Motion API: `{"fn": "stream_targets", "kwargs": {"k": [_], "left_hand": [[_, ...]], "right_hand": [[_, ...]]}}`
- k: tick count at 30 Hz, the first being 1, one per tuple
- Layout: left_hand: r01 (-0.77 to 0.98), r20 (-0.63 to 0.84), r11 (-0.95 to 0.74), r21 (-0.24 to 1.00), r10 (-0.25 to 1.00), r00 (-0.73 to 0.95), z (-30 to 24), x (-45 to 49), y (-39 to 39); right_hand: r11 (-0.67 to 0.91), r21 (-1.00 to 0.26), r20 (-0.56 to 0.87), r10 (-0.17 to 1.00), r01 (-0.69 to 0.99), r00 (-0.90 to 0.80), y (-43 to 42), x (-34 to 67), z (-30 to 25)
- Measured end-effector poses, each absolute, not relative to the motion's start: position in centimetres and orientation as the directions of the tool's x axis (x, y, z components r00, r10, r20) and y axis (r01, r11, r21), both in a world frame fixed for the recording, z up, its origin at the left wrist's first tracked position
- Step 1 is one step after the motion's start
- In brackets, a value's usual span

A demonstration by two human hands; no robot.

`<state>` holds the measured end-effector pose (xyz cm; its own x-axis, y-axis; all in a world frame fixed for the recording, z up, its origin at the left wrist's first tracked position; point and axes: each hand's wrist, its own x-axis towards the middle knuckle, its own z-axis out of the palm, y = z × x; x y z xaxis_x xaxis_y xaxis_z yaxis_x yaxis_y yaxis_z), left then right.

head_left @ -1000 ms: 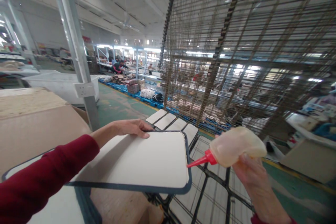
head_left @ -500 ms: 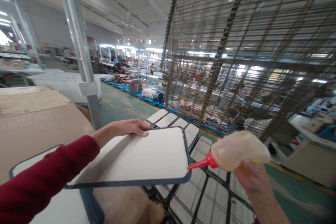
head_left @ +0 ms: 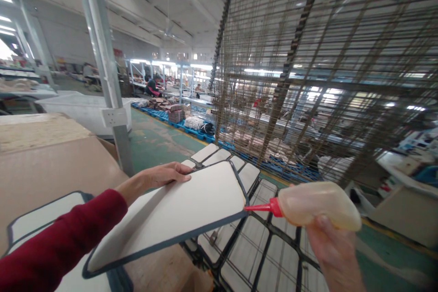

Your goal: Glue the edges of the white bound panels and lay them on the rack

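Note:
My left hand (head_left: 167, 174) pinches the far edge of a white panel (head_left: 191, 205) with dark blue edging and rounded corners; the thumb lies on its white face. The panel is held tilted, its near edge lower on the left. My right hand (head_left: 330, 237) grips a translucent squeeze bottle (head_left: 318, 203) of yellowish liquid, laid almost level. Its red nozzle (head_left: 262, 208) points left, with the tip at the panel's right corner. A thin glossy line runs along the panel's right edge. More dark-edged white panels (head_left: 44, 216) lie under my left forearm.
Similar white panels (head_left: 263, 194) lie on a dark wire rack below and beyond my hands. A tall wire-grid rack (head_left: 294, 64) rises at the right. A metal post (head_left: 106, 54) and white bin (head_left: 68, 105) stand left. Far back, a person (head_left: 153, 86) is near workbenches.
The held panel has turned, its right side rising and its left near corner dropping. The bottle has become more level and shifted slightly right, its tip moving up with the panel's corner.

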<state>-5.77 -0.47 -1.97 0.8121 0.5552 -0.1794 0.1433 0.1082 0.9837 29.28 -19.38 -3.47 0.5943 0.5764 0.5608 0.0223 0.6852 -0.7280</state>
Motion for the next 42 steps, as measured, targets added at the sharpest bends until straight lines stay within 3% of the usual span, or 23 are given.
{"fn": "stream_targets", "kwargs": {"k": [3, 12, 22, 42], "left_hand": [[0.106, -0.171, 0.145, 0.984, 0.577, 0.799, -2.8, -5.6, -0.5], [-0.030, -0.166, 0.267, 0.963, 0.679, 0.715, -5.3, -4.1, -1.1], [-0.088, -0.200, 0.320, 0.943, 0.759, 0.619, -7.7, -3.0, -2.2], [-0.197, -0.164, 0.356, 0.914, 0.766, 0.622, -8.4, -2.7, -3.3]], "right_hand": [[0.736, -0.677, 0.543, 0.513, -0.016, 0.665, -19.4, 28.6, -3.3], [0.799, -0.595, 0.560, 0.336, 0.085, 0.757, -18.7, 27.0, -3.6], [0.775, -0.623, 0.535, 0.321, 0.107, 0.781, -17.9, 26.8, -4.1], [0.767, -0.641, 0.501, 0.392, 0.026, 0.772, -17.0, 24.9, -4.1]]}}
